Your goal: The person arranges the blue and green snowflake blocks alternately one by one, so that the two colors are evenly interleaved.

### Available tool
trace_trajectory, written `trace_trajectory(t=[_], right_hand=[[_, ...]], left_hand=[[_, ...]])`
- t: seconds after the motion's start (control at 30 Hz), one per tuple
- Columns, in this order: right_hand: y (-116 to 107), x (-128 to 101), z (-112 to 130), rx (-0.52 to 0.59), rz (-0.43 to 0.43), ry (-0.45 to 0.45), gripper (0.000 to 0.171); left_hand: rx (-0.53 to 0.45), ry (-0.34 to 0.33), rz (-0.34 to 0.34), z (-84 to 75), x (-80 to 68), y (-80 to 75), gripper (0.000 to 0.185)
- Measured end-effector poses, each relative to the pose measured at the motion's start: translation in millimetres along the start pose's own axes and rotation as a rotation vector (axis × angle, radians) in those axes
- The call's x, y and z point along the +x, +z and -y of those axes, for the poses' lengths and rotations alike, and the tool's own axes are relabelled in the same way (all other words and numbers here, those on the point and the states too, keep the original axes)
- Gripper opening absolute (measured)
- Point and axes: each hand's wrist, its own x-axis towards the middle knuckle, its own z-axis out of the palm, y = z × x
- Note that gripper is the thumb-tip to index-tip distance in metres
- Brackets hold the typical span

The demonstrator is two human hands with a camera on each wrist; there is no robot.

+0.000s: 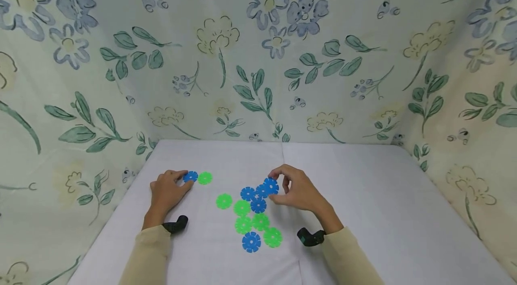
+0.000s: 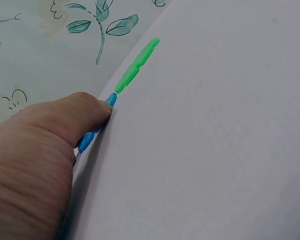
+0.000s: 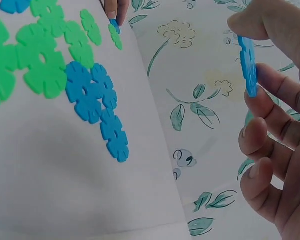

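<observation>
On the left of the table, my left hand (image 1: pixel 166 190) pinches a blue notched plastic disc (image 1: pixel 191 177) between thumb and fingers. This disc lies flat beside a green notched disc (image 1: pixel 205 178); their edges are close, and in the left wrist view the green disc (image 2: pixel 137 66) lines up with it. My right hand (image 1: pixel 298 189) holds another blue disc (image 1: pixel 271 187) by its edges, thumb against fingers. The right wrist view shows that held disc (image 3: pixel 247 66) edge-on, raised off the table. Just below it lie several blue discs (image 1: pixel 258 205) in a cluster.
Several green discs (image 1: pixel 243 225) lie in the middle of the white table (image 1: pixel 363 213), with one blue disc (image 1: pixel 251 242) nearest me. A floral cloth (image 1: pixel 258 96) hangs behind the table and along both sides. Each wrist wears a black camera mount (image 1: pixel 311 237).
</observation>
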Motion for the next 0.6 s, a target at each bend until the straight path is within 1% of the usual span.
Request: trace_trajectory(t=[0.1, 0.17, 0.37, 0.6], right_hand=[[1.7, 10.1, 3.5, -0.006, -0.039, -0.014, 0.044], [5.1, 16.2, 3.4, -0.01, -0.075, -0.038, 0.044], [21.7, 34.0, 2.4, 0.002, -0.185, -0.12, 0.044], [45.7, 55.6, 5.3, 0.046, -0.268, -0.127, 0.043]], left_hand=[[0.003, 0.003, 0.008, 0.9, 0.3, -0.5, 0.052], [0.004, -0.002, 0.012, 0.6, 0.1, -0.2, 0.052], [0.006, -0.012, 0.016, -1.6, 0.4, 0.2, 0.051], [0.006, -0.008, 0.01, -0.1, 1.8, 0.0, 0.051]])
